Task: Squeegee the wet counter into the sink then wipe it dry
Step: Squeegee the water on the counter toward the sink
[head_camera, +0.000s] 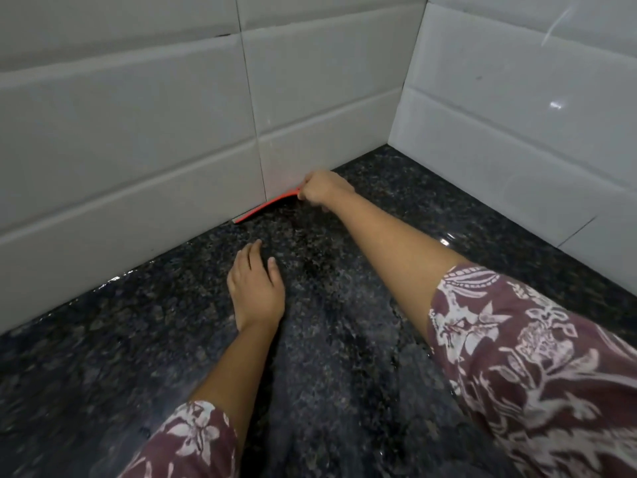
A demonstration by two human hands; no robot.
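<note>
My right hand (pixel 322 189) is stretched far back and shut on a red squeegee (pixel 267 206). Its blade lies along the line where the dark speckled granite counter (pixel 344 339) meets the back wall, tilted towards me. My left hand (pixel 255 288) rests flat on the counter nearer to me, fingers apart, holding nothing. The counter glistens with wet patches near the back wall at the left and near the right wall. No sink and no cloth are in view.
White tiled walls (pixel 138 132) rise behind the counter and at the right (pixel 517 115), meeting in a corner at the back right. Both forearms come out of maroon sleeves with a white floral print.
</note>
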